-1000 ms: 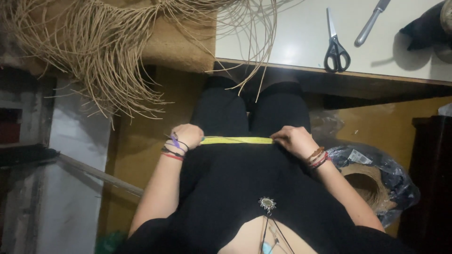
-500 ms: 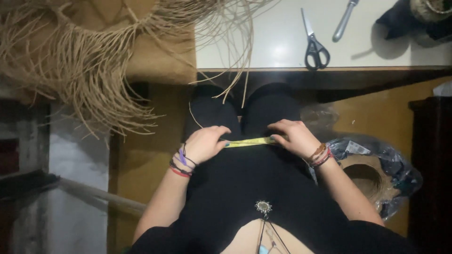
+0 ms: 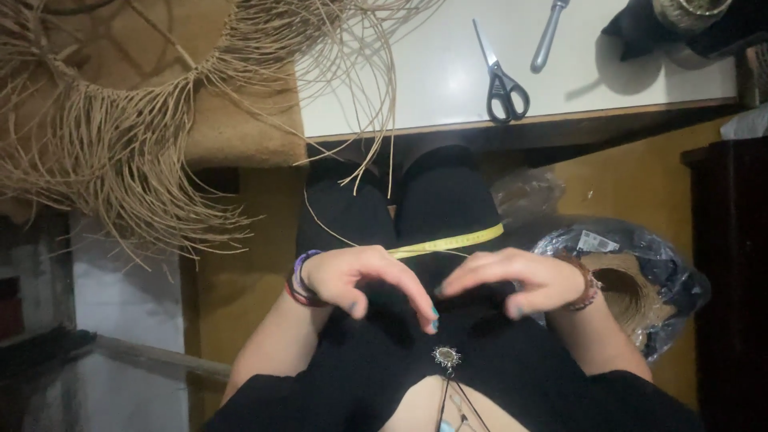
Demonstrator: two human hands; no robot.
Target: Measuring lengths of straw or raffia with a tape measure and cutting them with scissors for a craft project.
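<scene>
We looked down past a white tabletop [image 3: 416, 88] onto a lap in black clothing above a yellow-brown floor. At far left a woven piece of straw fibres [image 3: 120, 120] spread loose strands over the table edge. The left hand [image 3: 364, 280] hovered over the lap, its fingers curled and spread, gripping nothing we could make out. A yellow measuring tape [image 3: 448, 242] lay across the thighs just beyond both hands, its near end hidden behind the knuckles, so we could not tell whether either hand touched it. The right hand [image 3: 512, 282] faced the left, fingers loosely apart, tips nearly meeting. Scissors [image 3: 502, 80] lay on the table well beyond. At right a dark bag [image 3: 664, 272] held a coil, partly cut off.
</scene>
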